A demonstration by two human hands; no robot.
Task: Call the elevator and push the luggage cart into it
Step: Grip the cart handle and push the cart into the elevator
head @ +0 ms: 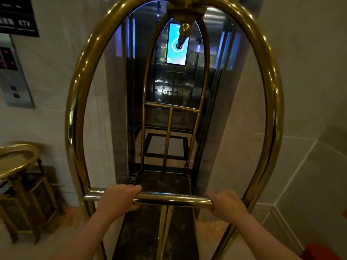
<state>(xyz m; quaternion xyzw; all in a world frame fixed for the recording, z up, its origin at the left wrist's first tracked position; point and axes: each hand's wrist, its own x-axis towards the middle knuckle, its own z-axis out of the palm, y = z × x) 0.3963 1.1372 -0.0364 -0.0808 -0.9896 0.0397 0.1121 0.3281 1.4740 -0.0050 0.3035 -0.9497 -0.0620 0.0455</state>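
Note:
A brass luggage cart (pixel 78 91) with tall arched hoops fills the view, its dark deck (pixel 161 182) stretching away from me. My left hand (pixel 118 198) and my right hand (pixel 226 202) both grip its horizontal brass push bar (pixel 169 198). The cart's front end sits at the threshold of the elevator (pixel 169 143), whose doors stand open. Inside, a lit blue screen (pixel 176 51) hangs on the mirrored back wall. The call panel (pixel 14 87) with two small buttons is on the wall at the left. Nothing lies on the deck.
A gold-rimmed bin stand (pixel 16 162) stands against the wall at the lower left. Steel door jambs (pixel 116 119) frame the opening closely on both sides of the cart. A pale tiled wall (pixel 300 109) runs along the right, with a red object (pixel 323 252) at the bottom right corner.

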